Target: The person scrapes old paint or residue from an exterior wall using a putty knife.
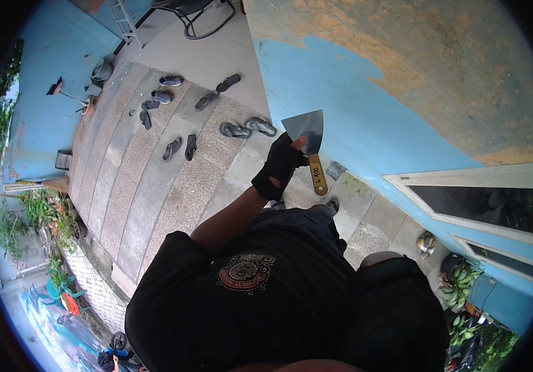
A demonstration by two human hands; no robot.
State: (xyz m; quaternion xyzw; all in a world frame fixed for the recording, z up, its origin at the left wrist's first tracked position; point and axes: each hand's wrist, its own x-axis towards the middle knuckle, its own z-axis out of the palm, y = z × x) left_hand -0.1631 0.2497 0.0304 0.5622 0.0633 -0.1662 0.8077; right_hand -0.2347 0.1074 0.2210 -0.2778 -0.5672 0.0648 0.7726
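Fingers (299,143) of the gloved left hand (281,162) clamp a wooden-handled putty knife (313,146) where blade (307,126) meets handle (318,177), near the blue-painted wall (353,105) on the right; the right hand is out of view. Gripping further down and keeping the blade shallow against that wall should give steadier control

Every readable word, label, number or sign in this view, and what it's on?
Putty knife, yellow handle: dark characters, large enough to read; not transcribed.
Black T-shirt, round chest emblem: curved lettering, too small and blurred to read.
No other readable text.
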